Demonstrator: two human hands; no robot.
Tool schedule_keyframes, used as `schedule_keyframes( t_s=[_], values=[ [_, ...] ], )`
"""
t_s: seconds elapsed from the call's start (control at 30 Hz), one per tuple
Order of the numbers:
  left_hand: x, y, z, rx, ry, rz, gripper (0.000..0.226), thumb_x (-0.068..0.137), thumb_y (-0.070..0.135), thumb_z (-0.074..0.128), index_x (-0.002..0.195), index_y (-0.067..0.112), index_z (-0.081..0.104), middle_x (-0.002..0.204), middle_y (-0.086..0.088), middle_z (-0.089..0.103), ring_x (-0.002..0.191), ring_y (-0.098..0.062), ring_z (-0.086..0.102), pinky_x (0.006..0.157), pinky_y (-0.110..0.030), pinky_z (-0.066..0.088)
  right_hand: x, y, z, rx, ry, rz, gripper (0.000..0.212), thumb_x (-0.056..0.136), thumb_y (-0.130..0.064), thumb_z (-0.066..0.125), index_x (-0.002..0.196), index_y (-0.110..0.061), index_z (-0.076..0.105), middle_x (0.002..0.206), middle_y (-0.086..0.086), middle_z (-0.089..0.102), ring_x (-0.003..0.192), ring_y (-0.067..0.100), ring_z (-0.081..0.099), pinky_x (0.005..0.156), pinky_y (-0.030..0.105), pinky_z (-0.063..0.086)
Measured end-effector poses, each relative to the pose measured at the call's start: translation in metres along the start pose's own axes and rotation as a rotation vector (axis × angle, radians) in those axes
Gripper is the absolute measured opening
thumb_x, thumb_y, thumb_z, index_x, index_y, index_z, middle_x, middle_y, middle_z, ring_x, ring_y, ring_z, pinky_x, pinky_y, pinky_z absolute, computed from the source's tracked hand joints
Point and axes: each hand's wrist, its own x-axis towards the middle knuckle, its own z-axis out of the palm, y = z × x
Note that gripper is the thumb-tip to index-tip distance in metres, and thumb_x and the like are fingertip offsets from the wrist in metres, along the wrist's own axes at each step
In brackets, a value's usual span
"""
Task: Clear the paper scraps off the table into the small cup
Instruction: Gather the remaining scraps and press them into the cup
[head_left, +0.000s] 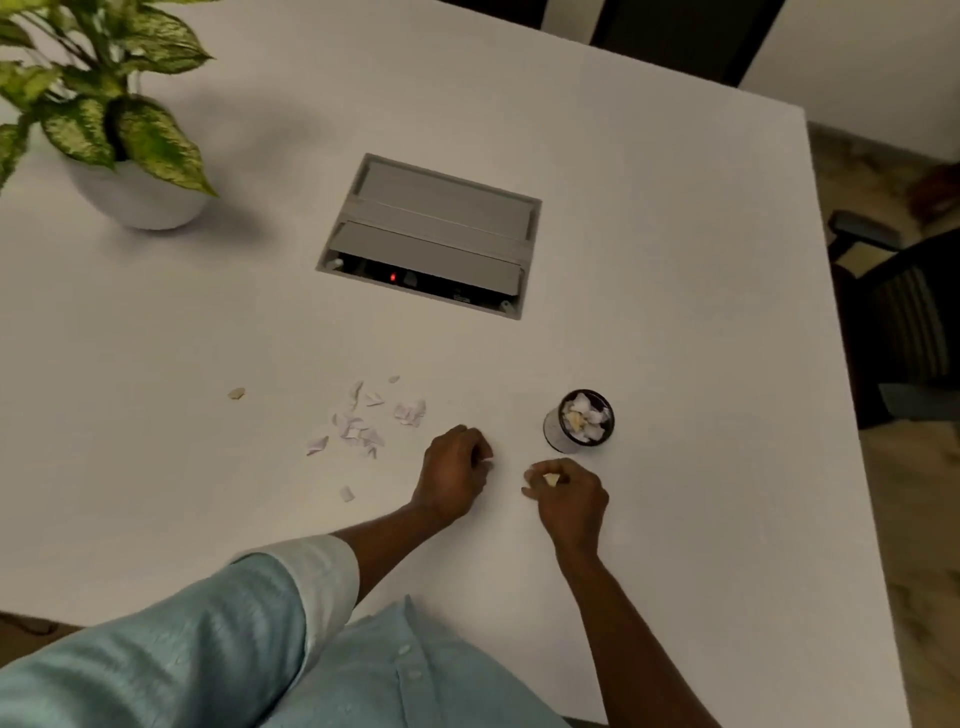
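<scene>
Head cam: mid-clear. Right hand (569, 493) pinches a tan scrap (551, 479) btwn fingertips, just short of the small cup (579, 421), which stands upright, mouth up, no real long axis, towards the tabletop's right edge, already part full. Left hand (457, 470) curled shut; can't tell if it's holding paper. Next, I'd judge: lift scrap over rim, let go. Loose scraps (363, 421) remain left of the hands, plus one tan bit (236, 393) further left.
</scene>
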Motion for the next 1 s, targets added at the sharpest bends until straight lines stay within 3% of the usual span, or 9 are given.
schedule_keyframes(
  t_s=[0.17, 0.37, 0.5, 0.6, 0.77, 0.87, 1.0],
  values=[
    [0.044, 0.064, 0.026, -0.049, -0.016, 0.115, 0.010, 0.088, 0.008, 0.077, 0.084, 0.011, 0.068, 0.081, -0.003, 0.071, 0.070, -0.020, 0.070, 0.070, -0.043, 0.060, 0.028, -0.023, -0.033, -0.126, 0.131, -0.143, 0.009, 0.082, -0.017, 0.083, 0.079, -0.019, 0.074, 0.080, -0.002, 0.078, 0.069, 0.013, 0.076, 0.071, 0.039, 0.062],
    [0.082, 0.103, 0.048, 0.018, -0.038, 0.174, 0.005, 0.082, 0.007, 0.075, 0.084, 0.011, 0.072, 0.085, -0.004, 0.073, 0.079, -0.022, 0.066, 0.072, -0.039, 0.056, 0.061, -0.042, -0.051, -0.271, 0.248, -0.174, 0.011, 0.081, -0.015, 0.081, 0.089, -0.013, 0.075, 0.091, 0.007, 0.076, 0.081, 0.023, 0.070, 0.069, 0.024, 0.047],
    [0.093, 0.106, 0.058, 0.067, -0.075, 0.194, 0.004, 0.086, 0.009, 0.074, 0.090, 0.008, 0.074, 0.091, -0.009, 0.072, 0.083, -0.024, 0.066, 0.076, -0.038, 0.055, 0.076, -0.045, -0.057, -0.328, 0.218, -0.162, 0.014, 0.084, -0.012, 0.077, 0.097, -0.012, 0.074, 0.097, 0.008, 0.075, 0.088, 0.026, 0.070, 0.072, 0.026, 0.048],
    [0.092, 0.106, 0.060, 0.044, -0.113, 0.227, 0.015, 0.086, 0.015, 0.076, 0.098, 0.007, 0.073, 0.098, -0.010, 0.072, 0.089, -0.026, 0.066, 0.080, -0.041, 0.055, 0.082, -0.046, -0.058, -0.358, 0.183, -0.181, 0.019, 0.089, -0.009, 0.069, 0.108, -0.010, 0.071, 0.105, 0.010, 0.073, 0.096, 0.028, 0.069, 0.081, 0.034, 0.055],
    [0.084, 0.093, 0.049, -0.080, -0.011, 0.224, 0.015, 0.084, 0.009, 0.074, 0.098, 0.013, 0.075, 0.106, -0.001, 0.075, 0.098, -0.020, 0.070, 0.086, -0.041, 0.058, 0.077, -0.045, -0.052, -0.392, 0.163, -0.255, 0.035, 0.091, -0.002, 0.058, 0.125, -0.009, 0.060, 0.121, 0.013, 0.066, 0.111, 0.031, 0.063, 0.093, 0.040, 0.051],
    [0.076, 0.069, 0.036, -0.095, 0.055, 0.132, 0.010, 0.086, 0.021, 0.075, 0.095, 0.023, 0.073, 0.104, 0.008, 0.072, 0.100, -0.015, 0.067, 0.087, -0.040, 0.057, 0.070, -0.037, -0.044, -0.537, 0.120, -0.322, 0.040, 0.094, -0.007, 0.056, 0.133, -0.012, 0.053, 0.131, 0.009, 0.062, 0.122, 0.029, 0.057, 0.096, 0.041, 0.049],
    [0.049, 0.017, 0.012, 0.142, 0.023, 0.150, 0.018, 0.091, 0.034, 0.071, 0.105, 0.024, 0.067, 0.113, 0.009, 0.063, 0.111, -0.014, 0.057, 0.083, -0.037, 0.054, 0.061, -0.018, -0.031, -0.823, 0.075, -0.484, 0.044, 0.098, -0.018, 0.055, 0.142, -0.016, 0.050, 0.144, 0.006, 0.056, 0.134, 0.026, 0.051, 0.107, 0.047, 0.039]
  ],
)
